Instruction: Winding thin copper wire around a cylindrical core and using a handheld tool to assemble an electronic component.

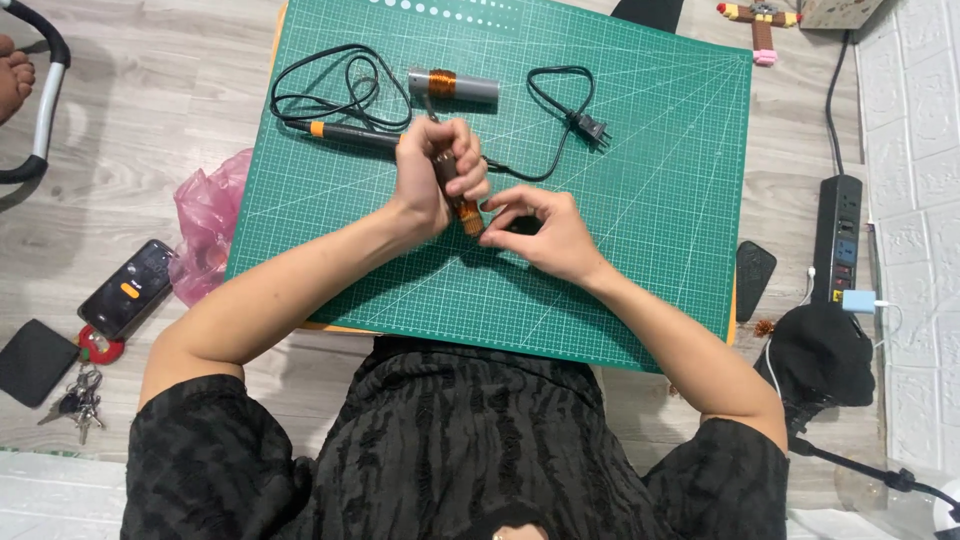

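My left hand (437,172) is closed around a dark rod-shaped part with a copper wire coil (467,214) at its lower end. At that coil end, the fingertips of my right hand (540,232) pinch, apparently on a thin wire I cannot make out. Both hands hover over the middle of a green cutting mat (640,180). A soldering iron (350,134) with an orange collar lies on the mat just behind my left hand, its black cord looped to a plug (592,127). A grey cylinder wound with copper wire (452,86) lies further back.
On the wooden floor at left lie a pink plastic bag (205,215), a phone (128,288), a black wallet (35,360) and keys (78,395). At right are a black power strip (838,235), a dark phone (754,278) and a black cloth (820,350).
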